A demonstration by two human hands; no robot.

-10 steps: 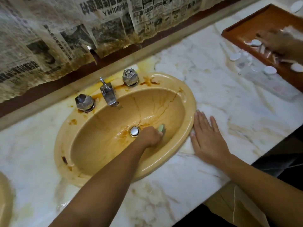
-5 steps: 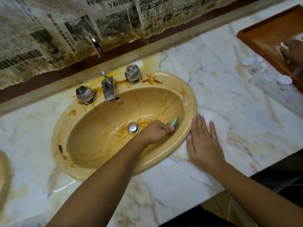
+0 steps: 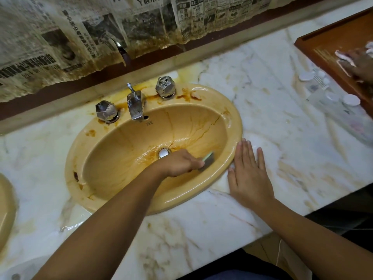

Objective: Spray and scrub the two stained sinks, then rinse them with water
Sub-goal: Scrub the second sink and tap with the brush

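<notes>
A yellow oval sink (image 3: 203, 196) with orange-brown stains sits in the marble counter (image 3: 282, 150). Inside the bowl, right of the chrome drain (image 3: 163, 152), my left hand (image 3: 179, 163) grips a green scrub sponge (image 3: 207, 161) and presses it against the right wall. My right hand (image 3: 249, 176) lies flat with straight fingers on the counter, just beside the sink's right rim. A chrome faucet (image 3: 135, 104) stands between two faceted knobs, one on the left (image 3: 106, 111) and one on the right (image 3: 165, 86). The rim of a second yellow sink (image 3: 6, 211) shows at the far left.
Stained newspaper (image 3: 80, 41) hangs on the wall behind the sink. A brown wooden tray (image 3: 327, 51) lies at the far right, with another person's hand (image 3: 359, 65) on it. White caps (image 3: 352, 100) and clear bottles (image 3: 341, 116) lie beside the tray. The counter's front edge runs lower right.
My left hand has slid the sponge from near the drain rightward and up the bowl's right wall. My right hand has stayed flat on the counter.
</notes>
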